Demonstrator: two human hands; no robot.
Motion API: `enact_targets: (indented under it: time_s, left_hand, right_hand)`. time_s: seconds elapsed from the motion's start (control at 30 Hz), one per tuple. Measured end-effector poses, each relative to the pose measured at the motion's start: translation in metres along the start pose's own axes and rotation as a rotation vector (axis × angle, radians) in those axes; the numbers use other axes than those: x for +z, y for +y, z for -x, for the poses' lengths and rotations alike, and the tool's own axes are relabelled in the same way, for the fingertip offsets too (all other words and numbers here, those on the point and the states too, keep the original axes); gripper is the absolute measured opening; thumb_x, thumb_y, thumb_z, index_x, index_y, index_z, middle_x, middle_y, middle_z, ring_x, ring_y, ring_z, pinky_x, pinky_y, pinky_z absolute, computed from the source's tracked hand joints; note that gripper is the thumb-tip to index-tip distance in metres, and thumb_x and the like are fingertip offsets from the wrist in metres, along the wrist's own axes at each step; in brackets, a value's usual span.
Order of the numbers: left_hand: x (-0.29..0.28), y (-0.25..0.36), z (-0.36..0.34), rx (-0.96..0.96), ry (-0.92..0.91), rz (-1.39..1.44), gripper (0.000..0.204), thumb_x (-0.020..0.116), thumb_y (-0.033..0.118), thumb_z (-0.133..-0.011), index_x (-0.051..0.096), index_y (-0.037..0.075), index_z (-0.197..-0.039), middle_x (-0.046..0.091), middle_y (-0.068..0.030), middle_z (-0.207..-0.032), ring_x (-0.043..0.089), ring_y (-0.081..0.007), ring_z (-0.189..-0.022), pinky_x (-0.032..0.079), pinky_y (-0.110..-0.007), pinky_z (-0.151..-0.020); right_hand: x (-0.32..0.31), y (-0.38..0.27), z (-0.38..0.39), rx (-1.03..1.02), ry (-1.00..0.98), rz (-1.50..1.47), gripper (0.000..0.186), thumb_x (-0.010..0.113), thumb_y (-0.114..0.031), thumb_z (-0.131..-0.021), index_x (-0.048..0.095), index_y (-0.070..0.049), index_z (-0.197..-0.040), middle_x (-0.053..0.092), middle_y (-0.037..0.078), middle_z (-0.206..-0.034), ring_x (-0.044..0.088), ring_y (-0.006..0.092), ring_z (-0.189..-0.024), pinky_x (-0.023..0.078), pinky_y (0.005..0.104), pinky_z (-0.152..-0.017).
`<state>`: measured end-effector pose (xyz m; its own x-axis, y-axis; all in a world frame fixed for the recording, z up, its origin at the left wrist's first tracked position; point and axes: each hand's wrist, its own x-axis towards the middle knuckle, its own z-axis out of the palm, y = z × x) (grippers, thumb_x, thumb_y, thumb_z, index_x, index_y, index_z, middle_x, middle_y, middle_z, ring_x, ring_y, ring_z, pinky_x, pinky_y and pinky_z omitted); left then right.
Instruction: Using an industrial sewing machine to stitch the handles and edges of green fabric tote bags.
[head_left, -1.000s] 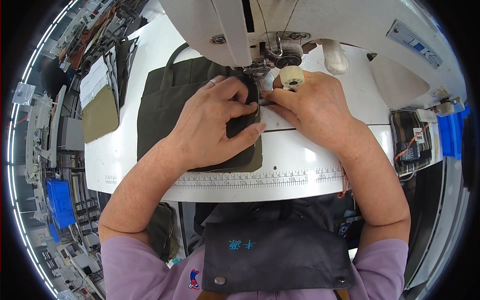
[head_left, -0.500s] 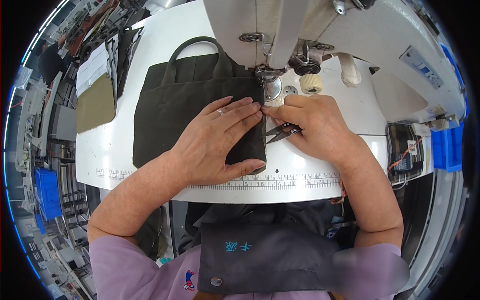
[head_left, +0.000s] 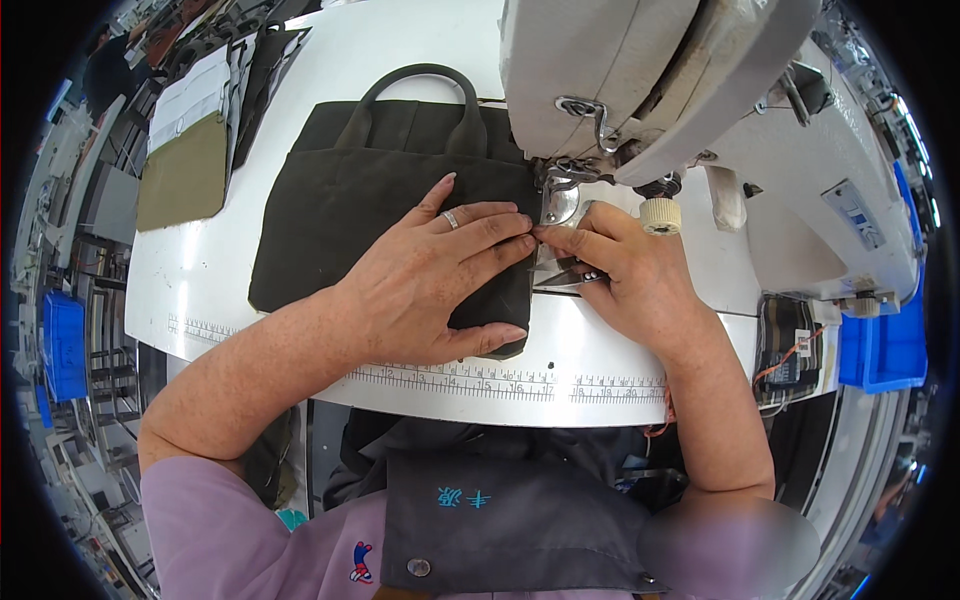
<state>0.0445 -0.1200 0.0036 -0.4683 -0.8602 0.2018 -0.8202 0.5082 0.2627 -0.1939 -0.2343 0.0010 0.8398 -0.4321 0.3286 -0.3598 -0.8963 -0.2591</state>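
Observation:
A dark olive fabric bag with a looped handle lies flat on the white sewing table. My left hand, a ring on one finger, rests spread over the bag's right part. Close to its fingertips, my right hand pinches the bag's right edge between thumb and index finger. Tucked in that same hand are thread snips, their dark blades pointing left toward the edge. Just beyond the fingers, the sewing machine's presser foot stands by the bag's upper right side.
The sewing machine head overhangs the table at upper right. A printed ruler strip runs along the table's front edge. Stacked fabric pieces lie at far left. Blue bins stand right, beside a striped dark pouch.
The whole view has shifted, with the machine head now farther right in it. Both hands keep nearly the same pose on the bag. The snips have turned slightly in my right hand.

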Motion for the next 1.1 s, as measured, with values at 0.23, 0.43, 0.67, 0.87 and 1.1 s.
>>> enact_targets:
  time_s: [0.23,0.43,0.67,0.87,1.1]
  left_hand:
    - [0.001,-0.008,-0.008,-0.004,0.025,-0.050,0.072,0.070,0.052,-0.092,0.059,0.002,-0.142,0.055,-0.0127,-0.148,0.046,-0.0271,-0.145,0.026,-0.062,-0.124]
    - [0.003,-0.015,-0.014,-0.009,0.049,-0.032,0.073,0.076,0.047,-0.086,0.060,0.003,-0.142,0.053,-0.0129,-0.151,0.046,-0.0311,-0.145,0.027,-0.066,-0.121]
    - [0.003,-0.019,-0.015,-0.017,0.052,-0.051,0.073,0.075,0.048,-0.086,0.060,0.005,-0.143,0.053,-0.0135,-0.151,0.047,-0.0315,-0.145,0.027,-0.067,-0.121]
    - [0.002,-0.019,-0.019,-0.009,0.051,-0.054,0.074,0.076,0.049,-0.086,0.061,0.005,-0.143,0.055,-0.0141,-0.149,0.047,-0.0329,-0.144,0.026,-0.067,-0.121]
    - [0.004,-0.010,-0.020,-0.054,0.087,-0.081,0.074,0.075,0.052,-0.088,0.061,0.005,-0.143,0.056,-0.0153,-0.147,0.048,-0.0338,-0.144,0.026,-0.064,-0.122]
  right_hand:
    - [0.002,0.002,-0.004,0.049,0.019,0.028,0.042,0.077,-0.015,-0.080,0.074,-0.021,-0.121,0.072,0.008,-0.081,0.070,0.0294,-0.070,0.055,0.0434,-0.064]
    - [0.003,0.000,-0.004,0.058,0.072,0.083,0.043,0.078,-0.016,-0.079,0.074,-0.022,-0.122,0.072,0.009,-0.083,0.070,0.0302,-0.074,0.056,0.0437,-0.066]
    - [0.001,0.007,0.001,0.103,0.061,0.035,0.041,0.077,-0.011,-0.079,0.072,-0.017,-0.119,0.070,0.011,-0.088,0.070,0.0318,-0.082,0.056,0.0447,-0.069]
    - [0.003,0.006,-0.002,0.078,0.230,-0.087,0.040,0.075,-0.002,-0.075,0.071,-0.011,-0.114,0.070,0.010,-0.092,0.069,0.0328,-0.076,0.056,0.0447,-0.067]
    - [0.001,0.005,0.000,0.070,0.123,0.080,0.050,0.078,-0.007,-0.074,0.073,-0.017,-0.122,0.069,0.006,-0.089,0.070,0.0287,-0.071,0.055,0.0424,-0.062]
